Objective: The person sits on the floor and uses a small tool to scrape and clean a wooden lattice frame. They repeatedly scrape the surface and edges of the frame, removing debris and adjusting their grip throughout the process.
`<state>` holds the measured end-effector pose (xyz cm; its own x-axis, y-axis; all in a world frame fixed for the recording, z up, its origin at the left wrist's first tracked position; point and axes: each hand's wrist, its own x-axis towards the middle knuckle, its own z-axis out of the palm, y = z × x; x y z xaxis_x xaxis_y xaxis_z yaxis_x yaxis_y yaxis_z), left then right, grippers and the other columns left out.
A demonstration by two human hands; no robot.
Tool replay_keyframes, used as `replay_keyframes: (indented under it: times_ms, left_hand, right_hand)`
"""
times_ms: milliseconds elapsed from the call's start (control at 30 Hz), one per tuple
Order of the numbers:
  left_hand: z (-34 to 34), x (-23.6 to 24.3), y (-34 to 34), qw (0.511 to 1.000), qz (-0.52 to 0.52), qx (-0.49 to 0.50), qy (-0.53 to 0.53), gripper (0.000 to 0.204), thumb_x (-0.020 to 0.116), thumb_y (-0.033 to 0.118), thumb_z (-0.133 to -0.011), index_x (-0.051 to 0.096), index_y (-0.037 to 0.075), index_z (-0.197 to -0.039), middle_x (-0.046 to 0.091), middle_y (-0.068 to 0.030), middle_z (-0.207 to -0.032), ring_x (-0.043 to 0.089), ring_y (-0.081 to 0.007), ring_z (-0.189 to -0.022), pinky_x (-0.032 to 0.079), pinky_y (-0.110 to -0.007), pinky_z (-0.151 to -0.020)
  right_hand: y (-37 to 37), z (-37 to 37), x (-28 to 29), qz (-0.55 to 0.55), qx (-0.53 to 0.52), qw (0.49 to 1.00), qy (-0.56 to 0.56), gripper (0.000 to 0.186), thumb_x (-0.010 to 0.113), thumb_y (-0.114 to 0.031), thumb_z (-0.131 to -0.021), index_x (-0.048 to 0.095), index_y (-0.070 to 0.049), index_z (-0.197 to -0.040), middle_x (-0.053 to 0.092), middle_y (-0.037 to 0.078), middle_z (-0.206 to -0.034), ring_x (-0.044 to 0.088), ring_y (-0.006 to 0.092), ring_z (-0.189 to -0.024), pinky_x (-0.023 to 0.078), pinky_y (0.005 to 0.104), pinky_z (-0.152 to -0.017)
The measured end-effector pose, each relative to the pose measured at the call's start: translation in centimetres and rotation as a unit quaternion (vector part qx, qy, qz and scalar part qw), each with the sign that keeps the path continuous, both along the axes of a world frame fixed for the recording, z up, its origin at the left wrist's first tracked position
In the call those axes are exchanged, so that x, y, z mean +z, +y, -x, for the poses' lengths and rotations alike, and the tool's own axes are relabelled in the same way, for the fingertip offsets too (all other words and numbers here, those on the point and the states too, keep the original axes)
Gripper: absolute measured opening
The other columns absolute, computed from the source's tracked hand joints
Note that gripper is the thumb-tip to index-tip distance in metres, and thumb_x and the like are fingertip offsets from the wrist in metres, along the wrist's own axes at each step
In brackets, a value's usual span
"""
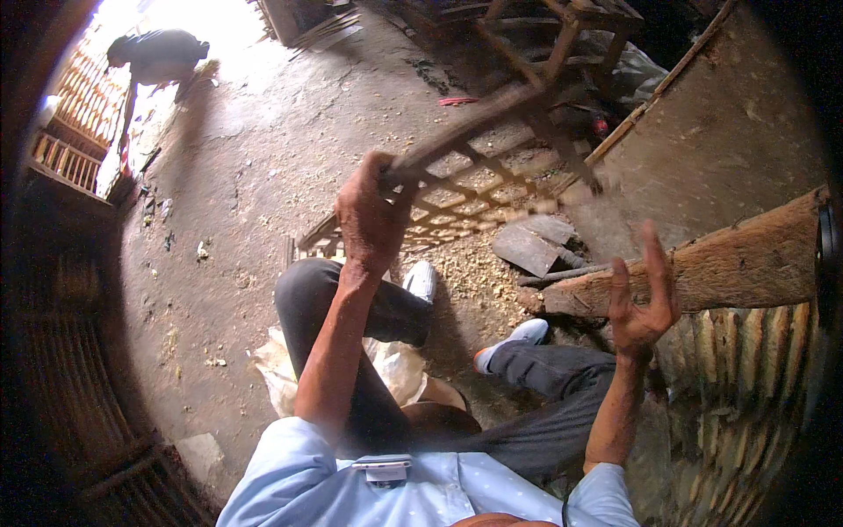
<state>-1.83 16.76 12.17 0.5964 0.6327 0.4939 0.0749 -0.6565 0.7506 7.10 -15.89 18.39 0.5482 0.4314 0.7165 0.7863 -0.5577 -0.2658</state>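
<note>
My left hand is closed round the edge rail of a wooden lattice panel. The panel is raised and tilted in front of me, its crossed slats slightly blurred. My right hand is empty, fingers spread and partly smeared by motion. It is near a thick rough wooden beam, to the right of the panel and apart from it. Below the lattice, a flat grey metal blade like a shovel's lies among wood chips.
Between my legs are a pale sack and a round brown object. Corrugated sheet stands at the right. Wooden furniture is at the back. A person bends over at the far left beside slatted bamboo panels.
</note>
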Motion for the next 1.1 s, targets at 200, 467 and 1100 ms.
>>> replay_keyframes:
  times_ms: [200, 467, 1100]
  left_hand:
    - [0.6, -0.5, 3.1, 0.937, 0.274, -0.018, -0.217, 0.015, 0.075, 0.01, -0.088, 0.063, 0.006, -0.096, 0.069, -0.0046, -0.083, 0.062, -0.0141, -0.07, 0.05, -0.03, -0.064]
    - [1.0, -0.1, 3.0, 0.819, 0.458, -0.097, -0.333, 0.018, 0.072, 0.005, -0.088, 0.066, 0.006, -0.104, 0.068, -0.0054, -0.088, 0.065, -0.015, -0.073, 0.06, -0.035, -0.07]
    - [0.8, -2.3, 2.3, 0.453, 0.738, -0.361, -0.346, 0.022, 0.061, 0.023, -0.097, 0.061, 0.006, -0.112, 0.063, -0.0043, -0.088, 0.051, -0.0111, -0.053, 0.057, -0.032, -0.061]
  right_hand:
    - [0.0, 0.0, -0.6, -0.076, -0.052, 0.979, 0.184, 0.051, 0.067, -0.02, -0.095, 0.052, -0.004, -0.142, 0.05, 0.017, -0.148, 0.049, 0.0341, -0.134, 0.046, 0.052, -0.103]
    - [-0.3, -0.8, -1.4, -0.006, -0.078, 0.962, 0.261, 0.065, 0.064, -0.031, -0.097, 0.039, -0.001, -0.149, 0.043, 0.021, -0.151, 0.042, 0.0351, -0.14, 0.039, 0.049, -0.11]
    - [0.3, -0.1, 0.2, -0.414, 0.058, 0.715, 0.56, 0.053, 0.059, -0.039, -0.1, 0.051, -0.006, -0.14, 0.063, 0.013, -0.128, 0.069, 0.013, -0.089, 0.062, 0.0276, -0.059]
